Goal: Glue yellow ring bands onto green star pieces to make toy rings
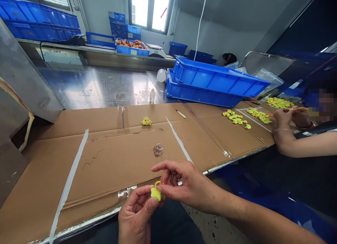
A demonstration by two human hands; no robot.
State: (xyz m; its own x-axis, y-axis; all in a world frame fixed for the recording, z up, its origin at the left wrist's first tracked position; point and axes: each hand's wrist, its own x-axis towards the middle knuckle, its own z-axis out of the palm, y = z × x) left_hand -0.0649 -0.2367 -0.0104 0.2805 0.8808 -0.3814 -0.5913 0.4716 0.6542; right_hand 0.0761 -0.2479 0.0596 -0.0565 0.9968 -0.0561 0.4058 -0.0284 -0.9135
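In front of me, just past the table's front edge, my left hand (140, 209) pinches a small yellow star-shaped piece (156, 194) between thumb and fingers. A thin orange-yellow loop (157, 183) sticks up from its top. My right hand (181, 182) comes in from the right, its thumb pressed at the loop's base and its index finger stretched out above. The right fingertips behind the piece are partly hidden. Beyond the hands, a small clear glass jar (158, 150) stands on the cardboard. Farther back lies a little cluster of yellow-green pieces with orange parts (146, 121).
Cardboard (110, 166) with white tape strips covers the table. A pale pointed tool (181, 113), a small bottle (152, 96) and stacked blue crates (210, 79) are farther back. To the right, a co-worker's hands (289, 114) work by piles of yellow-green pieces (259, 115).
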